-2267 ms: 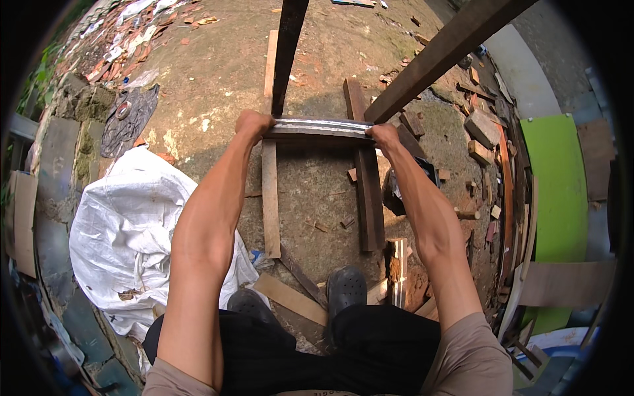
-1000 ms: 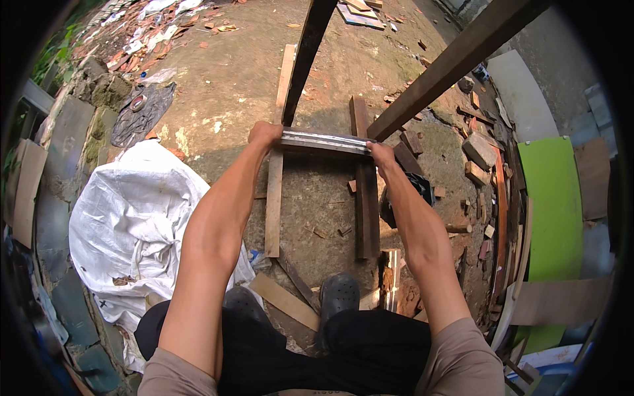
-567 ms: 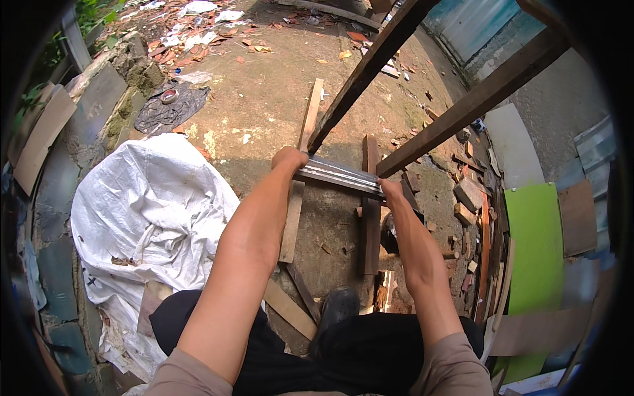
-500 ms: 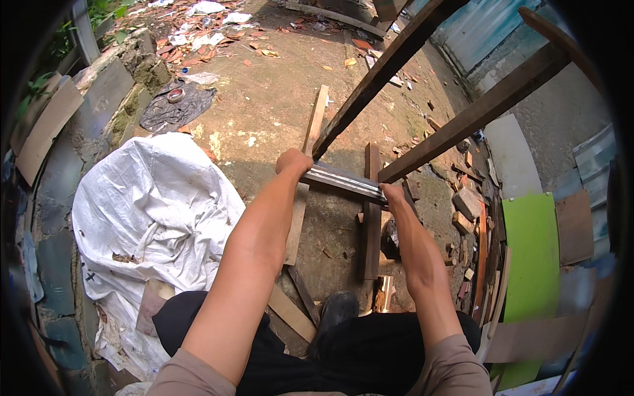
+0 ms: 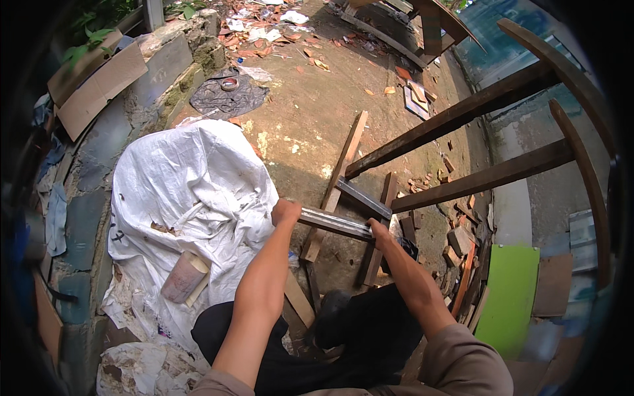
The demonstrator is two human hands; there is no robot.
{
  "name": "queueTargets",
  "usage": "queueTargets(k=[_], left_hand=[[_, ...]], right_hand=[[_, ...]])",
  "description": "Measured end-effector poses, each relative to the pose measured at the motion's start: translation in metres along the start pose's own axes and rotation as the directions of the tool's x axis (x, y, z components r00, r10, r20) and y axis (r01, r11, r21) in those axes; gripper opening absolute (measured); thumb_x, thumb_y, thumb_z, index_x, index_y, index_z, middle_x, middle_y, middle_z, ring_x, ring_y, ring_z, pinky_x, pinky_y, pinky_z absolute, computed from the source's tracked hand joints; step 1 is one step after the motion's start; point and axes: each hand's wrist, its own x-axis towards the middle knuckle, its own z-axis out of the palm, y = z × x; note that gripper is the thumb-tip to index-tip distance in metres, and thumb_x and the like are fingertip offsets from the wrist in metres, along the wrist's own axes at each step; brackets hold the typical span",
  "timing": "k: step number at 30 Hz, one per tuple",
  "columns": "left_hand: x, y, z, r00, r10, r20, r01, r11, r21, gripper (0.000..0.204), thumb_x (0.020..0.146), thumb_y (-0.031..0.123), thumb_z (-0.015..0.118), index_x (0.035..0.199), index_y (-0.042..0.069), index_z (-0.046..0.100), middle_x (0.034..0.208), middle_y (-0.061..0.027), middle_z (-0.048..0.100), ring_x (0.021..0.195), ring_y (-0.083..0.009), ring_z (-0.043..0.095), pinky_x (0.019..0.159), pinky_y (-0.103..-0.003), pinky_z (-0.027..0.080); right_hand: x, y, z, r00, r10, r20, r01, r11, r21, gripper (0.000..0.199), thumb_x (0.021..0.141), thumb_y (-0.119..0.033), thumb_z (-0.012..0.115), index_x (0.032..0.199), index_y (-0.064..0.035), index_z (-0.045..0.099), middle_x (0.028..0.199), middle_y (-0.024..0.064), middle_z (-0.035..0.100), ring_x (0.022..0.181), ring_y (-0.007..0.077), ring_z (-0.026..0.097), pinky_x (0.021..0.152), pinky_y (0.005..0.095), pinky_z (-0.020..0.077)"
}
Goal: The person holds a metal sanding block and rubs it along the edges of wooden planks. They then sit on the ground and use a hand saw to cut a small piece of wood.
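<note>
Between my hands a short grey bar with pale stripes along it (image 5: 335, 223) is held level, above two wooden pieces on the ground. My left hand (image 5: 285, 211) is closed round its left end, beside the white sack. My right hand (image 5: 380, 231) grips the right end, its fingers partly hidden. Just beyond, a second grey bar (image 5: 363, 198) spans from a light wooden plank (image 5: 347, 148) to a darker wooden piece (image 5: 389, 187). Two long dark beams (image 5: 456, 122) run from there up to the right, joined to curved wooden pieces (image 5: 588, 191).
At my left a white sack (image 5: 191, 165) carries a cylindrical piece (image 5: 185, 277), next to a low block wall (image 5: 92, 158). Bricks and wood scraps (image 5: 459, 241) lie along the right, near a green panel (image 5: 507, 290). Farther off are a tape roll (image 5: 230, 84) and scattered rubble (image 5: 264, 33).
Both hands have drawn the striped bar nearer to me, away from the beams' ends. The second bar now shows beyond it. My view has turned, and the beams appear lower.
</note>
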Motion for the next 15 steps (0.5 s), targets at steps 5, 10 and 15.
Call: queueTargets(k=[5,10,15], left_hand=[[-0.065,-0.088,-0.041,0.939,-0.343,-0.012,0.343,0.939,-0.025,0.058,0.085,0.038,0.065,0.128,0.001,0.055,0.133,-0.0234,0.055,0.126,-0.0385,0.051,0.102,-0.049,0.047],[-0.171,-0.100,-0.117,0.943,-0.295,-0.154,0.294,0.955,-0.029,0.061,0.085,0.041,0.065,0.126,-0.004,0.054,0.128,-0.0272,0.057,0.120,-0.0430,0.054,0.100,-0.050,0.047],[-0.272,-0.102,-0.209,0.932,-0.163,-0.325,0.121,0.982,-0.145,0.050,0.085,0.040,0.066,0.111,-0.003,0.065,0.110,-0.0262,0.066,0.106,-0.0419,0.062,0.093,-0.048,0.049]], right_hand=[[-0.106,0.031,0.053,0.982,0.183,0.047,-0.166,0.954,-0.249,0.039,0.085,-0.030,0.062,0.111,-0.0007,0.061,0.108,0.0164,0.058,0.084,0.0251,0.057,0.062,0.0444,0.0466],[-0.168,0.075,0.056,0.984,0.181,-0.005,-0.173,0.931,-0.321,0.040,0.087,-0.032,0.058,0.105,0.0030,0.066,0.103,0.0174,0.064,0.085,0.0277,0.061,0.071,0.0413,0.0468],[-0.287,0.071,0.040,0.996,0.035,0.081,-0.009,0.954,-0.301,0.044,0.089,-0.034,0.058,0.101,0.0069,0.068,0.095,0.0163,0.069,0.086,0.0256,0.064,0.074,0.0403,0.0491]])
